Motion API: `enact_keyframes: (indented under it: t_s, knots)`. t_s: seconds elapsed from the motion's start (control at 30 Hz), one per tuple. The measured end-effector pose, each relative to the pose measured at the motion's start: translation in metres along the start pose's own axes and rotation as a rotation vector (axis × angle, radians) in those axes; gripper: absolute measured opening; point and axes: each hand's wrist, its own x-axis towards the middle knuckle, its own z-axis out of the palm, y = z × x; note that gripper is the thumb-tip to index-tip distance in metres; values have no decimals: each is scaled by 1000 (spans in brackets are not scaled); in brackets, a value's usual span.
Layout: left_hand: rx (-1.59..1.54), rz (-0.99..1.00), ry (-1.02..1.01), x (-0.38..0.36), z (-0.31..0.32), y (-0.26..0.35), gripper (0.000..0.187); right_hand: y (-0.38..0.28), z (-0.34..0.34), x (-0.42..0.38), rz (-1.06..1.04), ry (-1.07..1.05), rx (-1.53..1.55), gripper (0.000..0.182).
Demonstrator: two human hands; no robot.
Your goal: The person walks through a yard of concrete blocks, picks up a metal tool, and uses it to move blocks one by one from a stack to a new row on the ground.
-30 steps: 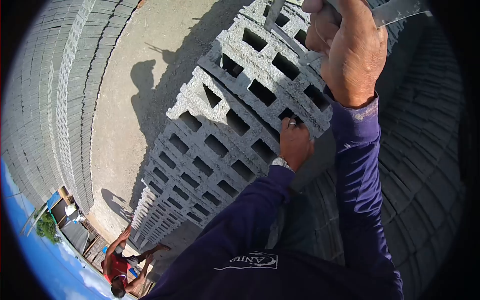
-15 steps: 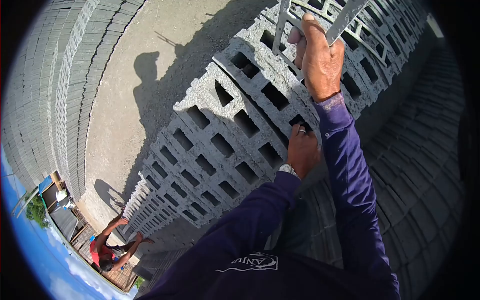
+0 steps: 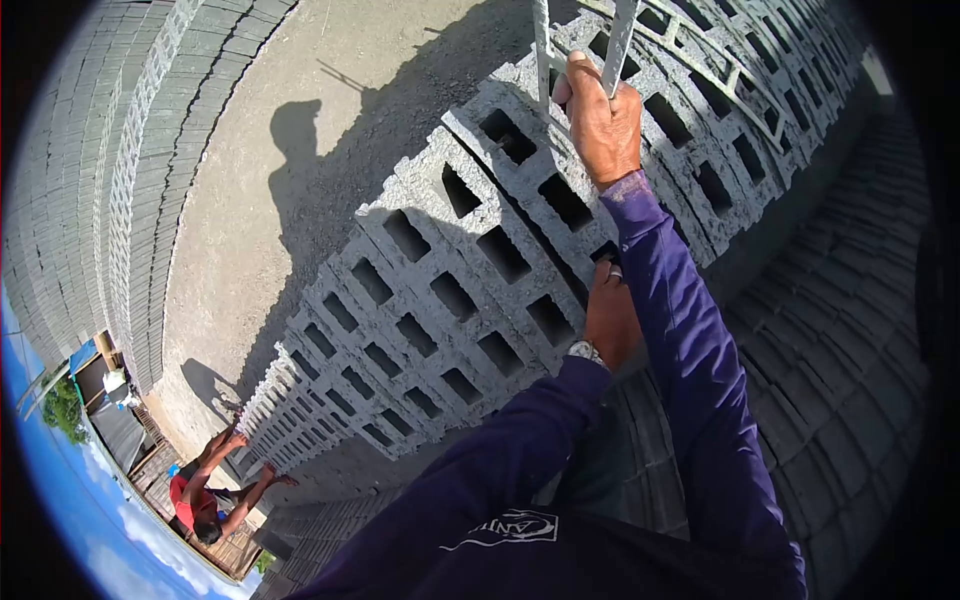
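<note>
My left hand (image 3: 612, 318), with a ring and a wristwatch, has its fingers curled into the near hole of a grey hollow concrete block (image 3: 535, 168). A narrow dark gap separates that block from the row on its left. Above the block's right side, my right hand (image 3: 606, 125) is closed around a grey metal bar frame (image 3: 620, 45); its two bars rise past the thumb and the upper part leaves the view. The palm hides where the bars meet.
A long row of hollow blocks (image 3: 420, 290) runs to the lower left, where a person in red (image 3: 205, 500) reaches to its far end. A ladder-like metal piece (image 3: 735, 75) lies on blocks at the upper right. More stacks (image 3: 80, 190) stand across the dirt ground (image 3: 240, 190).
My right hand has moved left with the metal bar frame, the bars now more upright in view. My left hand stays in the block's hole. The view has shifted slightly.
</note>
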Motion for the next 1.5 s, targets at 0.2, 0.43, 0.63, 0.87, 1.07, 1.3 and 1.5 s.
enact_keyframes:
  t_s: [0.2, 0.43, 0.63, 0.87, 1.07, 1.3, 1.5]
  knots:
    - [430, -143, -514, -2, -3, 7, 36, -93, -62, 15, -129, -83, 193, 33]
    - [414, -89, -426, -5, -2, 7, 37, -149, -122, -23, -107, 45, 325, 50]
    - [365, -65, -323, -3, 2, 2, 34, -7, -129, -108, 299, 85, -111, 50]
    - [426, -42, -382, -7, -1, 4, 34, -115, -167, -94, 214, 239, 195, 49]
    - [443, -46, -388, -7, -1, 5, 36, 22, -171, -154, 51, 159, -225, 43]
    - [444, 8, -302, -16, -6, 3, 39, -22, -189, -157, 356, 239, 53, 45]
    - [467, -34, -386, -13, -3, 8, 40, -73, -245, -174, 227, 415, 232, 47]
